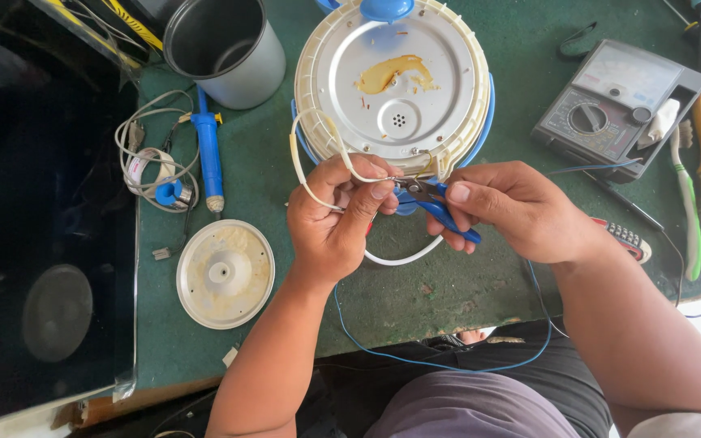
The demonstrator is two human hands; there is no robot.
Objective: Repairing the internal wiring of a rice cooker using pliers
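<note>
Left hand (336,223) pinched the wire (318,154) just below the cooker base (395,81); right hand (513,207) gripped blue pliers (440,207) — tips pointing left at the wire, both hands equally near.

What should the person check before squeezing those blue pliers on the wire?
1. Left hand pinches the cream wire: ok.
2. Right hand grips the blue-handled pliers: ok.
3. Plier tip sits at the wire end, near the appliance base: ok.
4. Left fingers clear of the tip: cannot tell, they are very close.
5. Thin blue wire kept out of the tip: ok, it hangs off the table edge.
6. Multimeter at the person's right: ok.
</note>
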